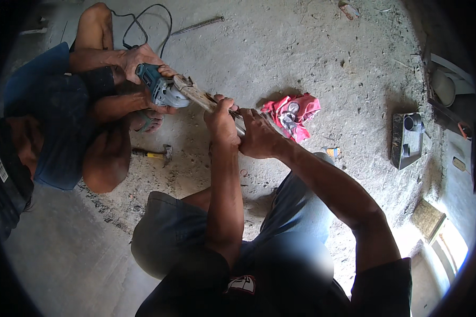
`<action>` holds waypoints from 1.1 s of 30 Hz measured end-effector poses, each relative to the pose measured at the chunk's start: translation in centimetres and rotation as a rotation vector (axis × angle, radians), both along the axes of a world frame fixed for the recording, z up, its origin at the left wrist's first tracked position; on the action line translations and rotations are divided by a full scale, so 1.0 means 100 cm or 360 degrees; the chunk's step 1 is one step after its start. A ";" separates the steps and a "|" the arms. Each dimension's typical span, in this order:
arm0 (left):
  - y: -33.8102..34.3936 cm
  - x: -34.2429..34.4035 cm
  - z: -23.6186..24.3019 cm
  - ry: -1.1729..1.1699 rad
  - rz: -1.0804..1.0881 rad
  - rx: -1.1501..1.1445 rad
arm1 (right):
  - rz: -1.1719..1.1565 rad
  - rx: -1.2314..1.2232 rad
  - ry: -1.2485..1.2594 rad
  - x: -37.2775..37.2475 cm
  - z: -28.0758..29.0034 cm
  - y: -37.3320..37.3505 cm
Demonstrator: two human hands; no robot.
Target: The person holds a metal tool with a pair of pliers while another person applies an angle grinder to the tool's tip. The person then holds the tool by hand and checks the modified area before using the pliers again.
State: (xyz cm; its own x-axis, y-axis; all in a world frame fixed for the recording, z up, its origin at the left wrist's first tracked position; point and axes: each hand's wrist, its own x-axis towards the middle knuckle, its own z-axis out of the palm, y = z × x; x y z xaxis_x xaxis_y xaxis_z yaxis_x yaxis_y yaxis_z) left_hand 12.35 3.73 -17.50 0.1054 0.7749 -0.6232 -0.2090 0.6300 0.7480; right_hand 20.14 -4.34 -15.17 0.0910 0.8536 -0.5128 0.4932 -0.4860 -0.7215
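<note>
My left hand (221, 122) and my right hand (259, 136) are both closed around a long, pale, rough-looking bar (197, 95), with a silvery length showing between them. The bar slants up and left from my hands. At its far end, a co-worker's hands (135, 64) hold a teal angle grinder (152, 79) with a silver guard, against or very close to the bar. I cannot make out whether the disc touches it.
A seated co-worker (47, 121) fills the left. On the concrete floor (354, 201) are a yellow-handled hammer (156, 155), a crumpled red cloth (301, 108), a thin rod (195, 25), the black cable (169, 24) and, at right, a tray (399, 156) with dark cylindrical fittings.
</note>
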 end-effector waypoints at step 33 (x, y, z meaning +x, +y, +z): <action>-0.002 0.009 -0.031 -0.0530 0.0231 0.0303 | 0.0068 0.0640 0.0021 0.022 -0.052 0.009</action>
State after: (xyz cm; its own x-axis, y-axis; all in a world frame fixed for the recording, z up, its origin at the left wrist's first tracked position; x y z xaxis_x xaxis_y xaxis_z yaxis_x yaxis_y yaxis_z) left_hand 13.27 3.50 -20.57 0.1583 0.8947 -0.4176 -0.5362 0.4330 0.7246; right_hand 22.33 -3.45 -20.39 0.0465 0.9893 -0.1382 0.4963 -0.1430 -0.8563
